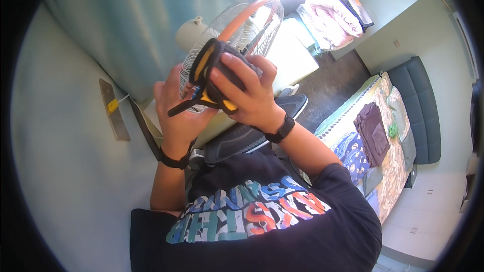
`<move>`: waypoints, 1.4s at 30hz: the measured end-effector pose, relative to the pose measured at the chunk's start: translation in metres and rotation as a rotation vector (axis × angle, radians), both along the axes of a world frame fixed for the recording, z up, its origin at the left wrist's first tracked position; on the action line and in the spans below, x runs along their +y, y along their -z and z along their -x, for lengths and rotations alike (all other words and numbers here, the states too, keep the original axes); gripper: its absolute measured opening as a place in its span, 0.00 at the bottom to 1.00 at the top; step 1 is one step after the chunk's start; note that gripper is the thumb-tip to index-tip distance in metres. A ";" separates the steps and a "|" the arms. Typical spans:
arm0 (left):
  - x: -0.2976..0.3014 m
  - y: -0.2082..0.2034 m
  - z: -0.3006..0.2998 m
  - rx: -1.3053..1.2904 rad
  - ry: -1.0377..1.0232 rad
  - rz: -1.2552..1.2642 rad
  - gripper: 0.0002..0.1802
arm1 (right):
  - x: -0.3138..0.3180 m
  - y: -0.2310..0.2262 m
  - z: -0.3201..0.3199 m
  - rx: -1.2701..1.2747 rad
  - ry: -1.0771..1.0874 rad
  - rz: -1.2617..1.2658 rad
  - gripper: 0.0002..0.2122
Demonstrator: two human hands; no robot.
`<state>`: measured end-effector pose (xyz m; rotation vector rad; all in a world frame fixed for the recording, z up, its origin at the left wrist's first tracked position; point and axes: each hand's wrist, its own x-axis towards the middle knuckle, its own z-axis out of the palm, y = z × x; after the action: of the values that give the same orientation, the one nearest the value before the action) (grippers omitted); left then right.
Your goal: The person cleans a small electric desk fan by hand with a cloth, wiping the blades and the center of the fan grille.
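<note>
Both of my hands hold a small dark grey and yellow fabric item (229, 68) up in front of my chest. It looks like a shoe, with a yellow lining and a loose black strap, but I cannot be sure of its kind. My right hand (252, 90) wraps its fingers over the grey side. From the left, my left hand (176, 106) grips the lower edge near the strap, its fingers partly hidden behind the item. Just beyond my hands stands a white electric fan (194, 32) with a wire guard and an orange ring.
Below my hands lies a dark grey padded thing with a pale edge (234, 141). A power strip with a yellow plug (113, 108) is on the left wall. At right is a bed (396, 156) with folded clothes; folded bedding (333, 17) sits near the bright window.
</note>
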<state>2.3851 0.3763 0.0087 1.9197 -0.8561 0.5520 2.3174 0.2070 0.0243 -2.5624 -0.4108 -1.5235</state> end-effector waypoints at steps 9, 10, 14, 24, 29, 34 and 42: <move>0.006 0.007 -0.005 0.116 0.069 0.125 0.50 | -0.021 0.066 0.019 0.018 -0.071 -0.115 0.29; 0.005 0.005 -0.005 0.139 0.076 0.152 0.50 | -0.023 0.072 0.022 0.069 -0.037 -0.138 0.29; 0.007 0.008 -0.009 0.147 0.112 0.162 0.50 | -0.034 0.080 0.035 0.174 0.023 -0.163 0.31; 0.006 0.006 -0.006 0.127 0.073 0.167 0.50 | -0.011 0.035 0.037 0.239 -0.042 -0.446 0.29; 0.010 0.007 -0.009 0.146 0.078 0.200 0.51 | -0.008 0.006 0.034 0.188 -0.132 -0.426 0.33; 0.010 0.009 -0.007 0.136 0.070 0.191 0.51 | -0.005 -0.009 0.032 0.169 -0.175 -0.437 0.32; 0.016 0.011 -0.010 0.106 0.071 0.161 0.52 | -0.015 0.031 0.042 0.240 -0.072 -0.498 0.27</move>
<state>2.3955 0.3920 -0.0025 1.7493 -0.7846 0.4584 2.2751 0.1915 -0.0063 -2.2635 -0.0771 -1.1010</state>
